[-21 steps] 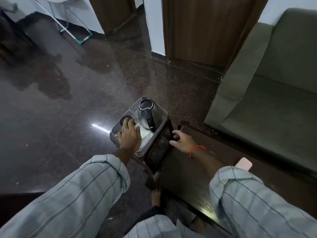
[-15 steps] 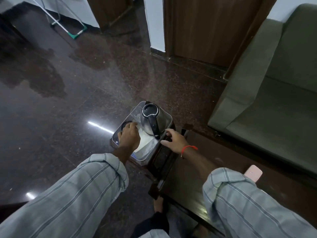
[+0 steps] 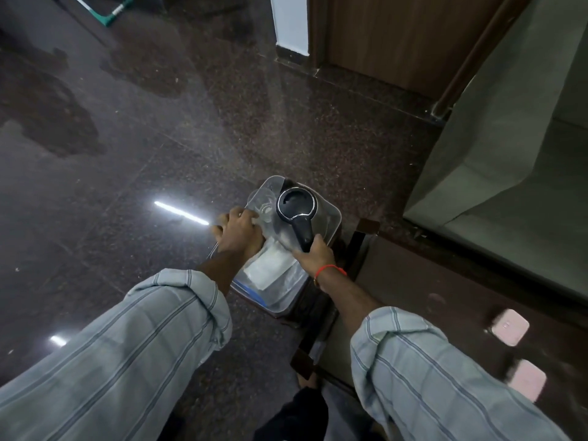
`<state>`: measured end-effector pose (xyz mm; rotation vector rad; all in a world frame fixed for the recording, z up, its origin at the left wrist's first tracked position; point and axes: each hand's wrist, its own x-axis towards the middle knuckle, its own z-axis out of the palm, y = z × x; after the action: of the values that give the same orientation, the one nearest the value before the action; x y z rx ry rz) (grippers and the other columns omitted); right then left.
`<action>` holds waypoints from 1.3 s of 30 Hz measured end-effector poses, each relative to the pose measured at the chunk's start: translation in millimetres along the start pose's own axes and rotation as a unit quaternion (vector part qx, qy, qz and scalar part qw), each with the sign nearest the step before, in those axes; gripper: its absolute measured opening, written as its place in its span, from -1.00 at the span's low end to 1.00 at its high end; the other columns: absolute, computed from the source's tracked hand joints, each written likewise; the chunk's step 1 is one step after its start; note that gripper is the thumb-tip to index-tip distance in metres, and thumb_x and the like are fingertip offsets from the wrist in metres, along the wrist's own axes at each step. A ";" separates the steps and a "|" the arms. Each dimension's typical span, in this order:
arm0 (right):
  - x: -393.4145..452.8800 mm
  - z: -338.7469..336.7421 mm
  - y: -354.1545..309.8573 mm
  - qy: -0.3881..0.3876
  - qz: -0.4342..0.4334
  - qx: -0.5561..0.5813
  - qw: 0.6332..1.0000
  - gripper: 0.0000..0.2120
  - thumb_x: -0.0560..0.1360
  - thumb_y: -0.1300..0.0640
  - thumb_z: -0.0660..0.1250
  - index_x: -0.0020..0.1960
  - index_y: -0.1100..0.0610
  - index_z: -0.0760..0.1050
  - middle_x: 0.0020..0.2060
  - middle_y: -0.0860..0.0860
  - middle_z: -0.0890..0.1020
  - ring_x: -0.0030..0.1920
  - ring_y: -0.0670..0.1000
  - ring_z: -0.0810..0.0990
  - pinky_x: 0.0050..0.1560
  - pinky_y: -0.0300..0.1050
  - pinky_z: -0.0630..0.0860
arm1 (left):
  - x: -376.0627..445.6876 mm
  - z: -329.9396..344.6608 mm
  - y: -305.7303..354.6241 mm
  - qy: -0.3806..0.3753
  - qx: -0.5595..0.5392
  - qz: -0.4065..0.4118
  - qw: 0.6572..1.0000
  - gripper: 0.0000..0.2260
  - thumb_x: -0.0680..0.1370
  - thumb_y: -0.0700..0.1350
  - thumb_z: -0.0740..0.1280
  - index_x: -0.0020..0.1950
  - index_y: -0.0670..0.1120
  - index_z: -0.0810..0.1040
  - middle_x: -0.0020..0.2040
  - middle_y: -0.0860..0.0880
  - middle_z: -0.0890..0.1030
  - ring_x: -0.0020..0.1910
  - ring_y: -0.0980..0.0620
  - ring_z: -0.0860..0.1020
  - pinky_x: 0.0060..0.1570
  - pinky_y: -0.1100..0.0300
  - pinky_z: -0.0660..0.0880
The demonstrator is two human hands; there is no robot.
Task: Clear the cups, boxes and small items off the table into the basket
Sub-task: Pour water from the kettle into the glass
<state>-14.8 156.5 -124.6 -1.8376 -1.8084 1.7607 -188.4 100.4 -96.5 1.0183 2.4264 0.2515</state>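
From my head camera, looking down: the basket [image 3: 331,218], a clear plastic tub, sits at the left end of the dark table [image 3: 413,281]; inside it stands the kettle [image 3: 296,214], steel with a black lid and black handle, and beside the kettle toward my left a clear cup [image 3: 261,202]; a white box [image 3: 270,265] lies flat in the near half of the basket, partly under my wrists.

My left hand [image 3: 238,233] lies over the basket's left rim, knuckles up, fingers bent down; the fingertips [image 3: 245,214] reach the near side of the cup, touching or just short of it; I cannot tell whether they grasp the cup or the rim, since the palm hides it.

My right hand [image 3: 313,253], a red thread at its wrist, is at the lower end of the kettle's handle; the fingers curl around that end, the handle rising out just past my knuckles, so the kettle is in my grasp, with its body on the far side of my fingers.

On the table to my right, well apart from both hands, lie two pink items [image 3: 509,326], blurred; one nearer me, one farther; both are outside the basket. A grey sofa [image 3: 509,138] stands beyond the table; the floor [image 3: 127,154] is dark polished stone with bright reflections.
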 end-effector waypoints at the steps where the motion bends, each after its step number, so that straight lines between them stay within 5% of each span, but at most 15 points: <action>1: 2.6 2.1 0.9 0.013 -0.002 0.013 1.000 -0.57 0.48 0.01 0.44 0.21 0.24 0.44 0.13 0.25 0.62 0.16 0.24 0.59 -0.01 -0.11 0.42 | 5.8 0.6 -1.9 -0.006 0.009 0.001 1.000 -0.68 0.62 -0.07 0.23 0.37 0.05 0.54 0.48 -0.05 0.39 0.49 -0.14 0.26 0.46 -0.17 0.17; 8: -5.6 -5.6 12.1 0.043 -0.056 0.131 0.989 -0.62 0.37 0.04 0.31 0.16 0.11 0.51 -0.14 0.02 0.63 -0.06 0.11 0.61 -0.01 0.01 0.53 | 52.0 5.5 -7.0 -0.041 0.043 -0.024 0.998 -0.49 0.58 0.06 0.27 0.53 0.04 0.31 0.54 -0.10 0.33 0.52 -0.22 0.24 0.49 -0.24 0.17; 13: -30.6 -42.6 27.6 0.055 -0.130 0.147 0.979 -0.83 0.33 0.05 0.31 -0.15 -0.22 0.49 -0.39 -0.24 0.54 -0.38 -0.25 0.46 -0.33 -0.42 0.38 | 78.1 13.5 9.7 -0.072 0.073 -0.030 0.994 -0.23 0.53 0.28 0.35 0.62 0.03 0.12 0.59 -0.11 0.25 0.54 -0.29 0.24 0.45 -0.27 0.17; 21: -85.8 -119.5 83.9 0.037 -0.161 0.238 0.957 -0.79 0.41 0.20 0.36 0.02 0.23 0.48 -0.23 0.06 0.52 -0.18 0.03 0.45 -0.08 0.00 0.38 | 91.1 30.0 9.2 -0.193 0.211 0.014 0.958 -0.04 0.48 0.37 0.39 0.67 0.18 -0.12 0.69 -0.15 -0.15 0.62 -0.37 0.10 0.54 -0.40 -0.02; 25: -112.2 -145.0 102.7 0.081 -0.157 0.254 0.951 -0.83 0.35 0.22 0.35 -0.09 0.24 0.48 -0.25 0.10 0.50 -0.17 0.08 0.45 -0.09 0.00 0.38 | 84.8 48.0 13.9 -0.140 0.195 0.017 0.971 -0.17 0.50 0.31 0.42 0.63 0.11 0.08 0.67 -0.25 -0.13 0.56 -0.39 0.24 0.52 -0.35 0.08; 28: -126.7 -162.8 114.2 0.106 -0.159 0.245 0.951 -0.93 0.36 0.26 0.35 -0.19 0.13 0.52 -0.29 0.02 0.55 -0.18 -0.02 0.52 -0.11 -0.22 0.48 | 92.3 61.2 17.1 -0.107 0.185 0.003 0.977 -0.37 0.54 0.25 0.41 0.50 0.05 0.29 0.66 -0.29 -0.09 0.52 -0.43 0.27 0.49 -0.33 0.11; 31: -142.5 -171.5 127.6 0.096 -0.151 0.264 0.948 -0.96 0.48 0.14 0.38 -0.13 0.11 0.57 -0.26 -0.01 0.59 -0.17 -0.06 0.56 -0.10 -0.24 0.52 | 101.2 74.9 12.9 -0.039 0.180 0.019 0.983 -0.60 0.57 0.14 0.40 0.31 -0.04 0.50 0.52 -0.28 0.19 0.34 -0.44 0.45 0.43 -0.33 0.20; 34: -152.1 -172.8 139.5 0.137 -0.136 0.259 0.946 -0.61 0.53 -0.16 0.30 -0.31 0.09 0.36 -0.38 0.06 0.39 -0.29 0.01 0.36 -0.21 -0.11 0.31 | 106.2 79.1 1.2 -0.006 0.171 0.046 0.984 -0.74 0.57 0.12 0.40 0.12 -0.03 0.58 0.35 -0.23 0.30 0.17 -0.42 0.53 0.35 -0.35 0.24; 39: -167.2 -172.1 148.8 0.201 -0.115 0.263 0.937 -0.31 0.55 -0.33 0.21 -0.39 0.26 0.23 -0.43 0.24 0.31 -0.33 0.06 0.29 -0.24 -0.04 0.20 | 93.6 74.2 -19.7 0.049 0.108 0.108 0.987 -0.75 0.51 0.09 0.50 -0.02 -0.01 0.51 0.37 -0.22 0.35 0.17 -0.44 0.53 0.31 -0.37 0.29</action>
<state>252.5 102.2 -51.7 -1.5449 -1.1947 1.4576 -219.1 151.4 -201.8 1.3969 2.4707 0.1149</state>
